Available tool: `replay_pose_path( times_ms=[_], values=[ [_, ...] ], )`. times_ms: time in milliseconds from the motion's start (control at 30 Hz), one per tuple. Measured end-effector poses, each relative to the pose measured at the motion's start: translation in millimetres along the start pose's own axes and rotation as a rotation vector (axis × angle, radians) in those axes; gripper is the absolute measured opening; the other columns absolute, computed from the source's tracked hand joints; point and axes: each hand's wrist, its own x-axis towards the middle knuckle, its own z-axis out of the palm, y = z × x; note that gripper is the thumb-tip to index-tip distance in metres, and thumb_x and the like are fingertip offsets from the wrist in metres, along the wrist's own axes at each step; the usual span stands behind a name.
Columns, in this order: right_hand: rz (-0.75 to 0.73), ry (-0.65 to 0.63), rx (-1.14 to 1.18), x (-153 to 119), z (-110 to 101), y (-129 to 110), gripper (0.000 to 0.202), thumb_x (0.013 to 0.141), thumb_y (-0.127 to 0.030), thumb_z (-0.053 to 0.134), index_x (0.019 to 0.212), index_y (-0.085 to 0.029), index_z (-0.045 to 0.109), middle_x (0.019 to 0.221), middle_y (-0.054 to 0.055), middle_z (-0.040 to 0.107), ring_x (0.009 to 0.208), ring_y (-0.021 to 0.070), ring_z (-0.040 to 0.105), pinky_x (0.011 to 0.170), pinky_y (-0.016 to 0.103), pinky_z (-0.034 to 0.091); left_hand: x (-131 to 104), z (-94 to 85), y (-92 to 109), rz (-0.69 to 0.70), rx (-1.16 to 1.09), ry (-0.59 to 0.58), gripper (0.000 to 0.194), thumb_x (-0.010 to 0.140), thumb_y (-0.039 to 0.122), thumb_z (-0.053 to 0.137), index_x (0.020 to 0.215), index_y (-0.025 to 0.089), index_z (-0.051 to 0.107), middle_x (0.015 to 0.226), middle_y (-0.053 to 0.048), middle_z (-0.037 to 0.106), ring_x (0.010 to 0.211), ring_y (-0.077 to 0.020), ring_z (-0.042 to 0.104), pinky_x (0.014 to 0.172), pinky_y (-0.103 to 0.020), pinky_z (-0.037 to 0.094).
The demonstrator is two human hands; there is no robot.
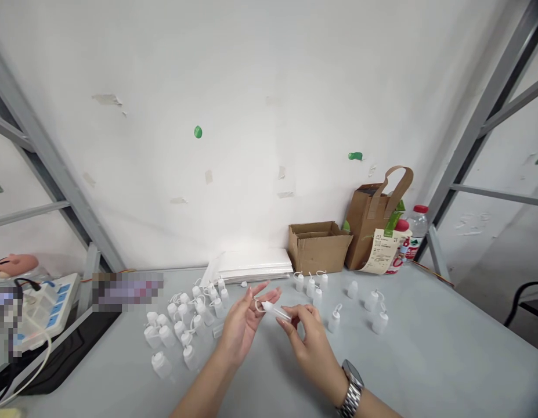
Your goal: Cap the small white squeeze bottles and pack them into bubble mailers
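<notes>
White translucent plastic was what both hands worked on: a small squeeze bottle [275,310] was held level above the grey table [425,360], between the two hands. The right hand [310,342], with a metal watch [352,395] at its wrist, pinched the bottle's body between thumb and fingertips, while the left hand [242,322] had its thumb and forefinger closed narrowly on the nozzle end, where a tethered cap hung, the other fingers fanned loose. By the look of it the step in hand was seating or closing the tip on this one bottle; the next move would call for a firm push or twist along the bottle's axis, with the right hand's grip steady so the soft wall did not buckle. To the left a cluster of like bottles [181,325] stood close together on the table; more bottles [338,296] stood spread apart to the right. Whether any held liquid could not be told. Farther back an open cardboard box [318,247] showed no visible contents, and a brown paper bag [371,223] stood beside it with something green showing beside it, next to a red-capped drinks bottle [416,229].
</notes>
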Motion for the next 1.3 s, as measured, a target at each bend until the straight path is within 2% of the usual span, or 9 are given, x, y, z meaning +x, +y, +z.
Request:
replay_pose_path(
  times_ms=[133, 267, 567, 667, 800, 933, 1133, 1200, 1300],
  values=[
    [0.114, 0.008, 0.080, 0, 1, -1, 0.017, 0.087, -0.034, 0.045, 0.090, -0.021, 0.056, 0.077, 0.004, 0.057, 0.077, 0.0202, 0.049, 0.071, 0.033, 0.040, 0, 2.0, -2, -0.013, -0.080, 0.028, 0.032, 0.079, 0.037, 0.056, 0.097, 0.012, 0.064, 0.102, -0.013, 0.068, 0.108, -0.0253, 0.056, 0.097, -0.037, 0.037],
    [0.158, -0.030, 0.100, 1, 2, 0, 0.018, 0.087, -0.034, 0.045, 0.090, -0.021, 0.057, 0.078, 0.004, 0.058, 0.078, 0.0197, 0.049, 0.072, 0.031, 0.040, 1, 0.6, -4, 0.053, 0.086, 0.030, 0.028, 0.074, 0.036, 0.062, 0.084, 0.010, 0.068, 0.098, -0.013, 0.070, 0.102, -0.0265, 0.059, 0.098, -0.038, 0.037],
    [0.179, -0.244, -0.070, 3, 6, 11, 0.008, 0.083, -0.023, 0.047, 0.083, -0.019, 0.054, 0.080, 0.004, 0.058, 0.080, 0.0202, 0.050, 0.075, 0.032, 0.039, 13, -8.7, -15, 0.059, 0.413, 0.028, 0.040, 0.070, 0.048, 0.058, 0.083, 0.012, 0.069, 0.094, -0.012, 0.071, 0.093, -0.0262, 0.063, 0.092, -0.040, 0.042],
    [0.182, -0.196, -0.124, 5, 9, 20, 0.007, 0.080, -0.022, 0.050, 0.082, -0.017, 0.055, 0.086, 0.006, 0.054, 0.080, 0.0194, 0.050, 0.074, 0.031, 0.040, 16, -16.2, -22, 0.149, 0.714, 0.141, 0.044, 0.080, 0.048, 0.044, 0.094, 0.013, 0.066, 0.102, -0.011, 0.068, 0.098, -0.0239, 0.061, 0.091, -0.037, 0.043],
    [0.313, -0.120, -0.119, 10, 11, 31, 0.010, 0.080, -0.025, 0.047, 0.083, -0.017, 0.052, 0.073, 0.002, 0.053, 0.067, 0.0169, 0.051, 0.064, 0.028, 0.040, 21, -33.2, -27, 0.325, 1.312, 0.302, 0.037, 0.085, 0.031, 0.035, 0.108, 0.014, 0.058, 0.108, -0.011, 0.062, 0.103, -0.0220, 0.056, 0.090, -0.037, 0.042],
    [0.342, -0.129, -0.193, 14, 12, 38, 0.007, 0.079, -0.026, 0.047, 0.078, -0.019, 0.048, 0.065, -0.001, 0.054, 0.061, 0.0163, 0.051, 0.057, 0.026, 0.037, 22, -41.4, -31, 0.373, 1.461, 0.323, 0.031, 0.080, 0.020, 0.041, 0.103, 0.012, 0.060, 0.105, -0.013, 0.059, 0.106, -0.0261, 0.051, 0.093, -0.043, 0.038],
    [0.309, -0.144, -0.399, 17, 10, 39, 0.007, 0.077, -0.021, 0.050, 0.071, -0.018, 0.053, 0.068, 0.001, 0.057, 0.065, 0.0175, 0.053, 0.062, 0.028, 0.037, 13, -31.7, -27, 0.401, 1.851, 0.381, 0.034, 0.079, 0.009, 0.039, 0.108, 0.012, 0.058, 0.104, -0.013, 0.059, 0.101, -0.0267, 0.053, 0.085, -0.041, 0.043],
    [0.320, -0.132, -0.386, 16, 10, 37, 0.007, 0.077, -0.023, 0.052, 0.079, -0.018, 0.056, 0.070, 0.002, 0.057, 0.066, 0.0179, 0.054, 0.063, 0.028, 0.038, 9, -27.2, -23, 0.353, 1.973, 0.415, 0.034, 0.080, 0.008, 0.040, 0.110, 0.009, 0.057, 0.104, -0.015, 0.060, 0.099, -0.0271, 0.055, 0.082, -0.039, 0.044],
    [0.323, -0.082, -0.298, 13, 9, 33, 0.034, 0.074, -0.029, 0.057, 0.105, -0.017, 0.053, 0.074, 0.001, 0.057, 0.066, 0.0174, 0.056, 0.061, 0.026, 0.042, 2, -22.5, -20, 0.249, 2.065, 0.417, 0.037, 0.080, 0.008, 0.040, 0.115, 0.008, 0.053, 0.108, -0.018, 0.059, 0.100, -0.0280, 0.056, 0.079, -0.038, 0.046]
  ],
)
